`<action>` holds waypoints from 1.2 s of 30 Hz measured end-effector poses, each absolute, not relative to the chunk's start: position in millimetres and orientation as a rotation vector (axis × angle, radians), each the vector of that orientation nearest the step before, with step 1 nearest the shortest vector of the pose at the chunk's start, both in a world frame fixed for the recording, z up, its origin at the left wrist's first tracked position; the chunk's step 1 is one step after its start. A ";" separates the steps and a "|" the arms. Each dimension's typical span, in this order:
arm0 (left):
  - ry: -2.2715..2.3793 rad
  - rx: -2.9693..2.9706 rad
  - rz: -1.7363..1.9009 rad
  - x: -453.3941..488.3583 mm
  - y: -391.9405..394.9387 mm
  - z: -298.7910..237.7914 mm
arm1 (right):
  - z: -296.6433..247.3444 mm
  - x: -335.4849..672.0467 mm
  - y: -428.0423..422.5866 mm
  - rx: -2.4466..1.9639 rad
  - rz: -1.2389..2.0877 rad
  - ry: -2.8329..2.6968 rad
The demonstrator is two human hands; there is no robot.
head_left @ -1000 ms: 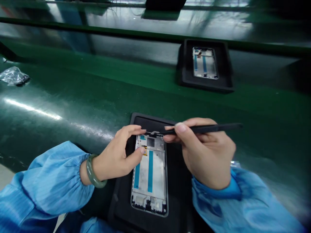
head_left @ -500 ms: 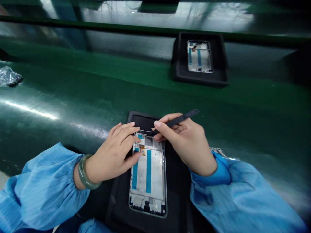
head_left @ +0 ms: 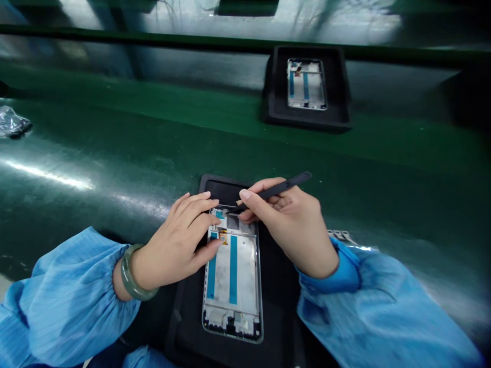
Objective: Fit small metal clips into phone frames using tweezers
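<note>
A phone frame (head_left: 235,286) with two blue strips lies in a black tray (head_left: 276,286) near the front edge. My left hand (head_left: 180,243) rests on the frame's upper left corner, fingers pressing down on it. My right hand (head_left: 291,225) grips a thin black stick tool (head_left: 284,185) like a pen, its tip touching the top edge of the frame. Both arms wear blue sleeves, and a green bangle (head_left: 130,276) sits on my left wrist.
A second black tray (head_left: 337,82) holding another phone frame (head_left: 307,84) sits farther back on the green conveyor belt (head_left: 115,153). A crumpled clear plastic bag (head_left: 11,123) lies at the far left. A green rail (head_left: 153,41) runs across the back.
My right hand has tilted the black tool from level to slanted, tip down onto the frame's top. My left fingers have settled flatter on the frame. The far tray has drifted left.
</note>
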State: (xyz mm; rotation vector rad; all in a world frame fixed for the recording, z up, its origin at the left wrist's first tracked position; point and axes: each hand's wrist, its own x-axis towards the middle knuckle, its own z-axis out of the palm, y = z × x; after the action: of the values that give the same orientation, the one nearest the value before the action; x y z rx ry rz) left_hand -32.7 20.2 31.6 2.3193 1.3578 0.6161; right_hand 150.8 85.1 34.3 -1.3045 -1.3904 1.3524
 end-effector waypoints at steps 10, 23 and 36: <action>1.373 2.357 0.555 -31.3 19.7 34.4 | 35.8 148.6 83.6 -1.329 1.304 -1.392; 1.487 2.620 0.315 -21.2 18.0 42.4 | 31.0 150.5 79.9 -1.300 1.137 -1.578; 1.572 2.577 0.316 -13.7 13.3 35.5 | 27.5 153.0 83.4 -1.126 1.163 -1.431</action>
State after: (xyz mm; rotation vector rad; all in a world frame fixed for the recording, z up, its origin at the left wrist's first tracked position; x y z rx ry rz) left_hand -13.7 13.3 35.5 2.5775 1.5722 0.3165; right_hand 153.0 83.4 27.5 -1.1256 -1.4308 1.1630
